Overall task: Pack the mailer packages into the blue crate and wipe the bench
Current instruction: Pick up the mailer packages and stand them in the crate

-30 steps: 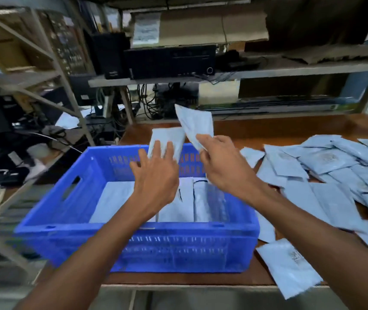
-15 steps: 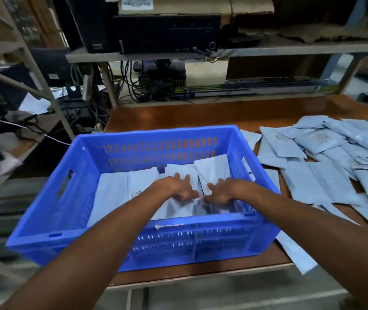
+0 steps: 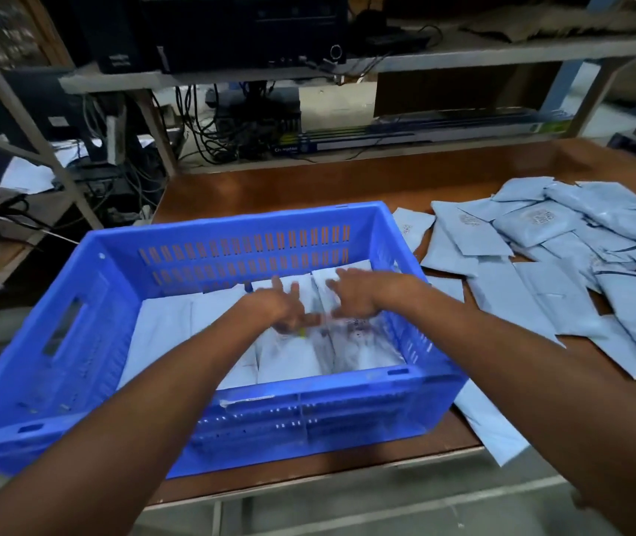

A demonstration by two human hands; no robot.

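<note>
Blue crate: moulded plastic, smooth, with a slight sheen; walls slotted.

Packed mailers inside the crate: pale plastic film, glossy, catching light.

Loose mailers right of the crate: pale blue plastic film, smooth but creased, soft sheen.

Desk under the crate: brown wood-look top, smooth, semi-gloss, reflective behind the crate.

Shelf behind the crate: grey, matt; looks like painted metal.

Rack struts left of the crate: grey angle metal, matt.

Equipment case on the shelf: black, matt.

Cardboard on the shelf: brown, rough, dull.
</note>
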